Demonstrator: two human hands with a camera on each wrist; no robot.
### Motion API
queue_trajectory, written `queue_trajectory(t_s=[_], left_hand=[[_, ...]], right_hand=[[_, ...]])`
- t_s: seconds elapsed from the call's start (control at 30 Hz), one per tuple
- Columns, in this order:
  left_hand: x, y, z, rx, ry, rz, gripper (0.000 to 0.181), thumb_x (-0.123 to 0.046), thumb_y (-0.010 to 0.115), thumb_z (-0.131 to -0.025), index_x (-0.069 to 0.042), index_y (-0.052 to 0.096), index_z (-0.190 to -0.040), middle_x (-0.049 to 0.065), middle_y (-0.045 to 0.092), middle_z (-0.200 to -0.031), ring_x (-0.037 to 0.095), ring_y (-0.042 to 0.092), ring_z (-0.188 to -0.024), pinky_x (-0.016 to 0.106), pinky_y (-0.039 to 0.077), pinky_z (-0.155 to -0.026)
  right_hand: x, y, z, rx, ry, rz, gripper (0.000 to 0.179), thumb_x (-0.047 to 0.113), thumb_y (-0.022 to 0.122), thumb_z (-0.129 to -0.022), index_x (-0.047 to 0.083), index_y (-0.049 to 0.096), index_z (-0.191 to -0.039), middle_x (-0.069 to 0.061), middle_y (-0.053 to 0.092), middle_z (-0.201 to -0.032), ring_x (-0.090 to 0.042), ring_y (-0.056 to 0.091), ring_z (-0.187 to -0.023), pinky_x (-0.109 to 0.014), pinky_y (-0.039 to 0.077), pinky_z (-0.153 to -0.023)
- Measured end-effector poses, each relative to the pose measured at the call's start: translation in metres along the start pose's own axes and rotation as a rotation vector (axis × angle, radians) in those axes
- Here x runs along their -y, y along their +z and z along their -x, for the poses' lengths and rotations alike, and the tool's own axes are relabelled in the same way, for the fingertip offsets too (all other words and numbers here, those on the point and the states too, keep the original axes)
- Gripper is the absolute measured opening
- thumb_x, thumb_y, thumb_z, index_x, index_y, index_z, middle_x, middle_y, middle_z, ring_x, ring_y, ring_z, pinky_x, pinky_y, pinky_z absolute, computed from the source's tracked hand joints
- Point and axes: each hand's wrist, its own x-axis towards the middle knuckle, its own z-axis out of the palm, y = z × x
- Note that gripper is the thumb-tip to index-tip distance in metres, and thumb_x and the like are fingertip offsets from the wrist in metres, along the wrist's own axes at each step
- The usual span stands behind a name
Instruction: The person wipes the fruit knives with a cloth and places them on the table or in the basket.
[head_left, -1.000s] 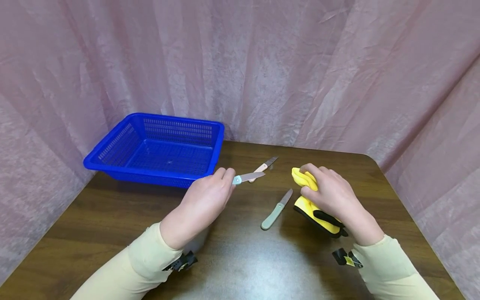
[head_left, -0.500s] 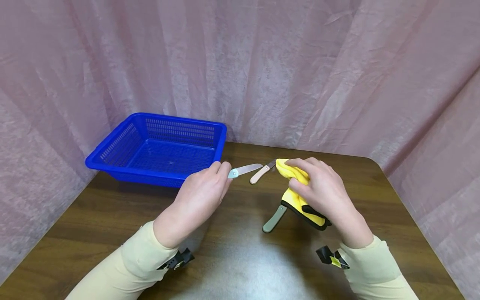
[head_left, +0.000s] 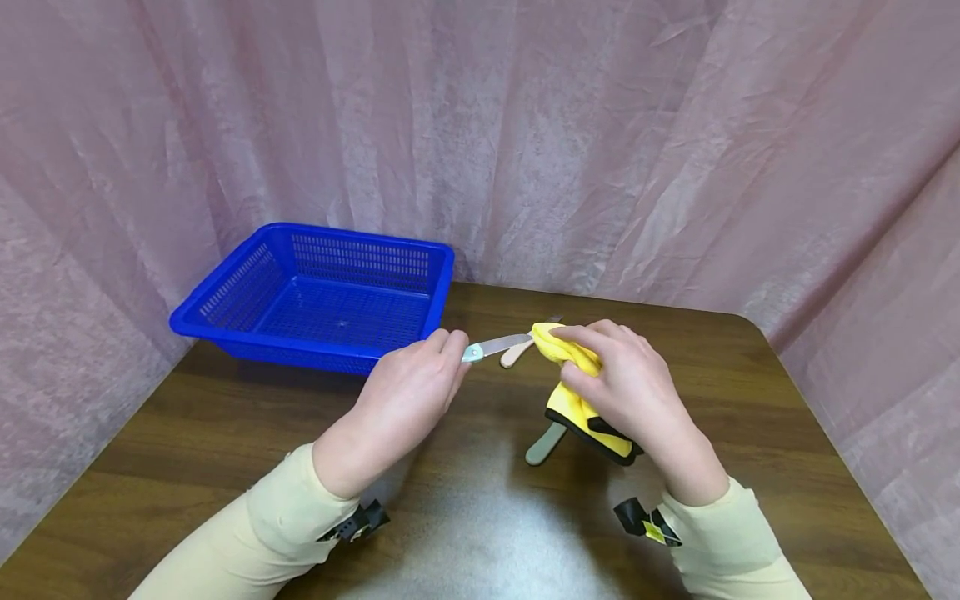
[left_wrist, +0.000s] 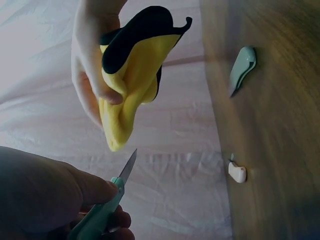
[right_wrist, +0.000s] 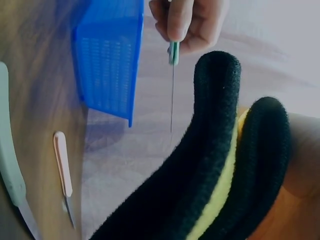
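My left hand (head_left: 412,387) grips the pale mint handle of a small folding knife (head_left: 504,343), its blade pointing right. The left wrist view shows thumb and fingers round that handle (left_wrist: 100,215). In my right hand (head_left: 633,379) is a yellow cloth with black edging (head_left: 551,342), pinched between thumb and fingers and hanging in folds. The cloth's upper end is right at the knife's tip in the head view. Below it, a green-handled knife (head_left: 545,444) lies on the table, its blade hidden by the cloth. A pink-handled knife (head_left: 515,354) lies farther back, partly covered in this view.
A blue plastic basket (head_left: 311,346) with slotted walls stands at the back left, close behind my left hand. The brown wooden table (head_left: 465,517) ends at a pink curtain (head_left: 525,150) at the back and sides.
My right hand has carried the yellow cloth leftward to the held knife's tip, passing over the green-handled knife. The left hand has shifted only slightly, still gripping its knife.
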Motion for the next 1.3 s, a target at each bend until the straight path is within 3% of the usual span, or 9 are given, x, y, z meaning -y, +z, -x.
queue_trajectory(t_s=[0.4, 0.87, 1.1, 1.3], left_hand=[[-0.006, 0.012, 0.003, 0.024, 0.011, -0.007, 0.028, -0.012, 0.083, -0.101, -0.002, 0.056, -0.099, 0.007, 0.052, -0.08, 0.024, 0.056, -0.054, 0.037, 0.049, -0.045], [-0.008, 0.015, 0.003, 0.048, 0.014, -0.003, 0.026, -0.013, 0.08, -0.103, -0.004, 0.056, -0.099, 0.006, 0.05, -0.079, 0.022, 0.054, -0.055, 0.035, 0.048, -0.045], [-0.007, 0.015, 0.003, 0.058, 0.012, -0.015, 0.024, -0.015, 0.08, -0.103, -0.005, 0.058, -0.101, 0.006, 0.052, -0.081, 0.023, 0.055, -0.056, 0.037, 0.049, -0.046], [-0.007, 0.015, 0.002, 0.062, 0.016, -0.022, 0.024, -0.016, 0.08, -0.103, -0.005, 0.059, -0.101, 0.006, 0.052, -0.081, 0.022, 0.056, -0.056, 0.036, 0.049, -0.046]], right_hand=[[0.009, 0.02, 0.003, 0.002, -0.078, -0.005, 0.044, 0.019, 0.072, -0.093, 0.024, 0.08, -0.137, -0.001, 0.073, -0.11, -0.024, 0.061, -0.095, -0.045, 0.047, -0.084], [0.028, 0.03, 0.005, -0.048, -0.198, 0.124, 0.047, 0.012, 0.073, -0.088, 0.024, 0.082, -0.132, -0.006, 0.071, -0.106, -0.029, 0.063, -0.093, -0.049, 0.05, -0.089], [0.033, 0.036, 0.002, -0.074, -0.279, 0.176, 0.044, 0.012, 0.078, -0.087, 0.023, 0.083, -0.13, -0.009, 0.071, -0.105, -0.031, 0.063, -0.089, -0.05, 0.051, -0.085], [0.033, 0.037, 0.001, -0.086, -0.286, 0.198, 0.043, 0.012, 0.079, -0.086, 0.022, 0.083, -0.128, -0.01, 0.072, -0.105, -0.032, 0.064, -0.088, -0.051, 0.053, -0.085]])
